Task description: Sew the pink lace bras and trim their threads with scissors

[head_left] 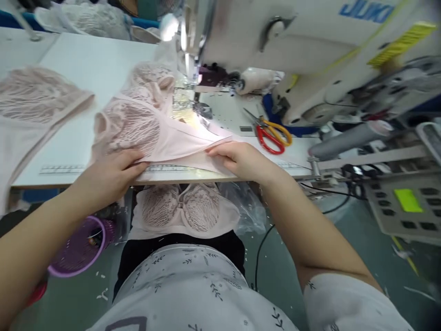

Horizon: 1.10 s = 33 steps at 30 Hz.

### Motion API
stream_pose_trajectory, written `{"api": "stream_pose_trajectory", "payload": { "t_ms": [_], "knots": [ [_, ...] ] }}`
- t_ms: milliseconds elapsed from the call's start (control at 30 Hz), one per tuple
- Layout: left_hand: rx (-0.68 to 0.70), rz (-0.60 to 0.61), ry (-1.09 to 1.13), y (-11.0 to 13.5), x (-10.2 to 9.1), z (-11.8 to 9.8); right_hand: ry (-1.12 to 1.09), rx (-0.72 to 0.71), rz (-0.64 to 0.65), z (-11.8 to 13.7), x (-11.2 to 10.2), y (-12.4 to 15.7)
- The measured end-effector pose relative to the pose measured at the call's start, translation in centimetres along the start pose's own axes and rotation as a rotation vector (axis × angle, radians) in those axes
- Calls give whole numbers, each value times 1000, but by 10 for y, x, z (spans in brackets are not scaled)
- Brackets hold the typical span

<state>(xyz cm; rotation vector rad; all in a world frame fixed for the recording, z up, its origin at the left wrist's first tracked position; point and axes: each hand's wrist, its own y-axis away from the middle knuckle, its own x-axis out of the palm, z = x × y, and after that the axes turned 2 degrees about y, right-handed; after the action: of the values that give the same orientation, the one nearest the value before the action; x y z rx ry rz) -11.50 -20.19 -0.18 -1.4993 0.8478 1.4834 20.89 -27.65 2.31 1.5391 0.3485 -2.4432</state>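
A pale pink lace bra (pixel 138 123) lies across the sewing table at its front edge, its far side close to the needle area of the sewing machine (pixel 289 46). My left hand (pixel 112 177) pinches the bra's lower edge beneath the lace cup, thumb below and fingers on top. With its fingers closed, my right hand (pixel 237 158) grips the smooth side band (pixel 182 142), which stretches between both hands. Some of the fabric under my fingers is hidden. A second pink lace bra (pixel 181 209) rests on my lap, below the table edge.
Red- and yellow-handled scissors (pixel 270 135) lie right of my right hand. More pink lace pieces (pixel 37 99) hang over the table's left edge. A ruler strip (pixel 62 170) runs along the front. A purple basket (pixel 81 248) stands on the floor; a control panel (pixel 409 202) sits at the right.
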Motion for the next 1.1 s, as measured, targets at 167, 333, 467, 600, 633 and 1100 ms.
{"api": "stream_pose_trajectory", "payload": {
  "t_ms": [167, 333, 467, 600, 633, 1100],
  "knots": [
    [-26, 16, -30, 1, 4, 4, -170, 9, 1, -20, -7, 2],
    [-74, 35, -51, -2, -4, -8, -258, -29, -6, -33, -4, -8],
    [-73, 60, -76, 0, -4, -10, -288, -60, 28, -44, -7, -14],
    [-29, 76, -135, 4, 2, -4, -272, -69, 66, -45, -13, -14],
    [-21, 69, -155, 5, 3, -4, -275, -69, 71, -44, -14, -13],
    [27, 70, -210, 10, 8, 4, -210, -161, -1, -54, -11, -4]
  ]
}}
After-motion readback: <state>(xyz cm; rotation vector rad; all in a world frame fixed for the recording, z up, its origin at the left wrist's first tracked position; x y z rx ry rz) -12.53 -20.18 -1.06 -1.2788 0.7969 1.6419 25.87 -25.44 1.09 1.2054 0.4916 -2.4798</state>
